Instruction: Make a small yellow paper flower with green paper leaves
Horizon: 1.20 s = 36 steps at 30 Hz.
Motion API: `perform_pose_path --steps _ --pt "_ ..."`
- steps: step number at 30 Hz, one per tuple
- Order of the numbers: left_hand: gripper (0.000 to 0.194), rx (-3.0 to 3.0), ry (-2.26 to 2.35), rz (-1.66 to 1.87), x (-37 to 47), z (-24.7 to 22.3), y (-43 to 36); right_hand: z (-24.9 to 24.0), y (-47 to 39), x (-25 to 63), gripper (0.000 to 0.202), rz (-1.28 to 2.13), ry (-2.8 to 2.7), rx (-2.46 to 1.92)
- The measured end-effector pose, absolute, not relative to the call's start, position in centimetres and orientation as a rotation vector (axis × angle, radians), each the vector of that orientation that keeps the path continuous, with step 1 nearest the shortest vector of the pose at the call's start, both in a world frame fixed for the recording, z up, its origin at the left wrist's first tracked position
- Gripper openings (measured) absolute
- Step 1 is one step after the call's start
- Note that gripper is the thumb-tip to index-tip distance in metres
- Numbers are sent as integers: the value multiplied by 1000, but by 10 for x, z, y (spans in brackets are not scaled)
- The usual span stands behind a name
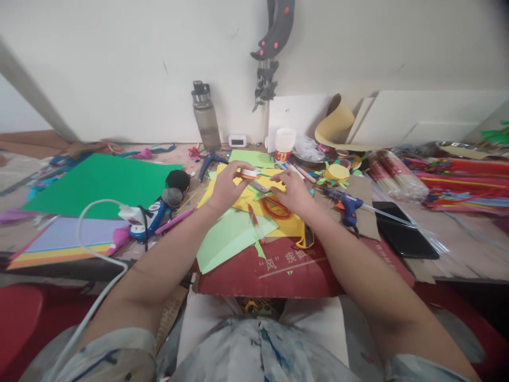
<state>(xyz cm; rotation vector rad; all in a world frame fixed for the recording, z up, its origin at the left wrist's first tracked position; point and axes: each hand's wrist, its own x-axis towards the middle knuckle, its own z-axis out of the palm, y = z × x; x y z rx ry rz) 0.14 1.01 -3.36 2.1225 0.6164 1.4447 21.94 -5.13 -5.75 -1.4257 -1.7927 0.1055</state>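
Observation:
My left hand (229,185) is closed round a small white and orange object (249,173), whose exact kind I cannot make out. Facing it, my right hand (295,190) has its fingers curved and apart, with nothing clearly between them. Just below the hands lie scissors with orange-red handles (277,208), blades pointing up and left. Yellow paper (292,227) is under the scissors, partly over a light green sheet (222,241). A red pen-like tool (253,216) and a green paper scrap (260,248) rest there too. A yellow-handled tool (306,237) sits beside my right forearm.
A red board (238,281) lies under the papers. Right are a blue glue gun (350,211), a black phone (409,233) and bundled pipe cleaners (473,183). Left are green sheet (103,183) and a power strip (149,222) with a white cable. A bottle (205,119) and paper cup (285,142) stand behind.

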Motion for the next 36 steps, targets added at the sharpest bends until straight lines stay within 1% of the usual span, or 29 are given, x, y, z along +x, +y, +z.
perform_pose_path --steps 3,7,10,13,14,16,19,21,25,27,30,33,36 --pt "20 2146 632 1420 3 -34 7 -62 -49 221 19 84 -1791 -1435" --pt "23 2066 664 1441 2 -33 10 -58 -49 225 14 74 -1744 -1483" --pt "15 2200 585 1531 0 -30 12 -47 -54 227 13 91 -1668 -1526" --pt "4 2374 481 1580 -2 -29 12 -33 -69 230 16 44 -1654 -1533" --pt "4 2413 456 1575 -2 -29 12 -29 -76 232 18 7 -1672 -1532" --pt "13 2478 423 1550 -2 -31 13 -21 -95 240 20 -70 -1719 -1561" --pt "25 2512 379 1536 -3 -33 13 -16 -130 260 23 -217 -1736 -1725" --pt "27 2488 369 1539 -3 -33 13 -20 -153 276 29 -312 -1708 -1882" --pt "21 2421 542 1452 -4 -34 15 -41 -188 304 45 -493 -1597 -2324" --pt "18 2362 640 1404 -4 -36 17 -52 -196 312 50 -501 -1556 -2479" --pt "20 2289 691 1376 -3 -38 21 -62 -199 314 51 -419 -1570 -2563" --pt "19 2318 621 1415 -3 -38 22 -65 -193 312 51 -328 -1552 -2577" --pt "18 2414 523 1510 -4 -36 21 -64 -186 314 48 -183 -1385 -2604"
